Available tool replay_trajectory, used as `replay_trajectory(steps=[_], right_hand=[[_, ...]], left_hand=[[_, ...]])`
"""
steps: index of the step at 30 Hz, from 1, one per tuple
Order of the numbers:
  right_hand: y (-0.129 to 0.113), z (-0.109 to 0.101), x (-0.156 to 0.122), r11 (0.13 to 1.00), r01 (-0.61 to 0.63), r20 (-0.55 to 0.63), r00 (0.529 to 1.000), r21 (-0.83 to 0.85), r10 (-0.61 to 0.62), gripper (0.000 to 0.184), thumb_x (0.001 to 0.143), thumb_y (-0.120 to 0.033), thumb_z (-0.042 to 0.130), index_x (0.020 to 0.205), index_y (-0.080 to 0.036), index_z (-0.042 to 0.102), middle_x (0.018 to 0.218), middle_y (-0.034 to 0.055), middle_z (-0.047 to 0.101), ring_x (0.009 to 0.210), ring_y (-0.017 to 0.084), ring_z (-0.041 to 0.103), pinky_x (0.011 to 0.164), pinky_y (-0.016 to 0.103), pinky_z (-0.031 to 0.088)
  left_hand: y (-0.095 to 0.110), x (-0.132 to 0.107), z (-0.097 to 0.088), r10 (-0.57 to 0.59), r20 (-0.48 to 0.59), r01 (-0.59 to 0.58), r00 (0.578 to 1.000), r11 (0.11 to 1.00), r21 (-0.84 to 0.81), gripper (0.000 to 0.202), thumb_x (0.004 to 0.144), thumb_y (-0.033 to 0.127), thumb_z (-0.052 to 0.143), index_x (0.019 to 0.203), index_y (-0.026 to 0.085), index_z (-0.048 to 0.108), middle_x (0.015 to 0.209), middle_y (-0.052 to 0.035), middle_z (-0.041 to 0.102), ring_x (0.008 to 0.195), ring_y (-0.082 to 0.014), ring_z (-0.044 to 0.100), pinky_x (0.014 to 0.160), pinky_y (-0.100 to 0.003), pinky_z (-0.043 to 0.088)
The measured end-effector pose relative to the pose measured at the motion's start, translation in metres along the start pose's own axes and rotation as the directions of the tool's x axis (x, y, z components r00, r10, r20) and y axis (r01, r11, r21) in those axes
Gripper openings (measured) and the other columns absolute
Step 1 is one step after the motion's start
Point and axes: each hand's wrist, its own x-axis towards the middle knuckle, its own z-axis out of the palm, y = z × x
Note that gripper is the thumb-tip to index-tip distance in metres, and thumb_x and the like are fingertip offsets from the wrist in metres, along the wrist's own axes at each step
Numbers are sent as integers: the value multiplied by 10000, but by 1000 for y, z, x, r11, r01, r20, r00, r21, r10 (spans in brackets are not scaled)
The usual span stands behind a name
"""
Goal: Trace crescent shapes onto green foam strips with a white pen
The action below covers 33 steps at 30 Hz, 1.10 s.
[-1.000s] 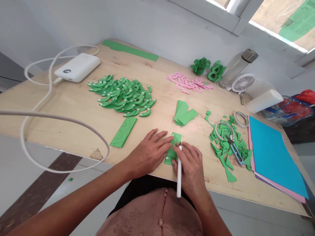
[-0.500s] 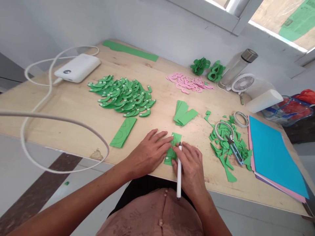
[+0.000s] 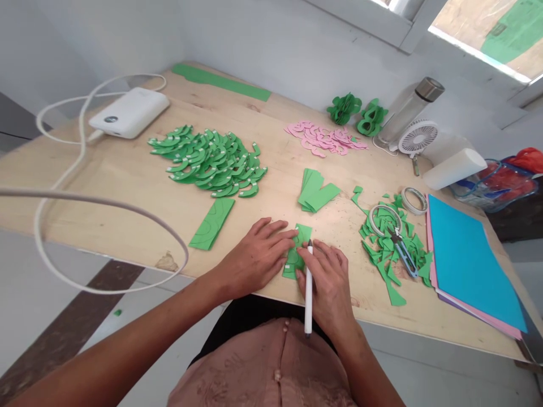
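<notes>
At the table's near edge, a small green paper strip (image 3: 303,230) lies between my hands. On it rests a curved green cutout (image 3: 292,259) with white tabs, partly hidden by my fingers. My left hand (image 3: 257,261) lies flat, its fingers stretched out and their tips on these papers. A white pen (image 3: 309,308) sits in my right hand (image 3: 330,277), its dark end pointing up and away from me, while the fingertips touch the paper's right side. Left of my hands is another green strip (image 3: 212,224) with curved lines drawn on it.
Several curved green pieces form a heap (image 3: 212,161) at left. Blank green strips (image 3: 316,191) and pink cutouts (image 3: 324,138) lie beyond my hands. At right are snips (image 3: 405,254) on green scraps, tape (image 3: 414,200) and coloured sheets (image 3: 470,260). A white cable (image 3: 123,206) loops at left.
The whole view has shifted slightly. Both hands stay on the green paper, and the pen remains in my right hand.
</notes>
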Motion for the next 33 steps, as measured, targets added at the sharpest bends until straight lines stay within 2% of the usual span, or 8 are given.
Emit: replay_trajectory(steps=[8, 14, 22, 33], right_hand=[[0, -2, 0, 1000, 1, 53, 999, 6, -1, 256, 982, -203, 515, 1221, -214, 607, 1180, 78, 717, 1240, 278, 557, 1079, 485, 335], [1, 0, -1, 1000, 6, 53, 999, 7, -6, 255, 983, -207, 513, 1218, -215, 612, 1198, 73, 714, 1251, 278, 551, 1088, 481, 322], [0, -3, 0, 1000, -15, 46, 999, 16, 14, 237, 981, -204, 520, 1191, -219, 631, 1182, 73, 724, 1245, 276, 565, 1077, 474, 337], [1, -1, 0, 1000, -24, 56, 998, 4, 23, 231, 1003, -193, 486, 1174, -223, 640, 1171, 66, 729, 1244, 261, 563, 1094, 462, 311]], left_hand=[[-2, -1, 0, -16, 7, 16, 1000, 998, -64, 244, 972, 193, 418, 1144, 169, 590, 1380, -92, 617, 1349, -307, 457, 1136, -550, 322], [-7, 4, -2, -42, 1, 42, 999, 989, -141, 312, 959, 91, 351, 1097, 183, 615, 1343, -78, 643, 1298, -264, 499, 1098, -504, 384], [-8, 12, -2, -117, -47, 102, 992, 963, -251, 227, 965, 129, 411, 1014, 193, 624, 1199, -70, 699, 1203, -247, 538, 1038, -463, 448], [-9, 12, -1, -132, -51, 113, 990, 955, -275, 205, 957, 128, 424, 997, 193, 614, 1192, -64, 693, 1206, -249, 523, 1050, -468, 440]])
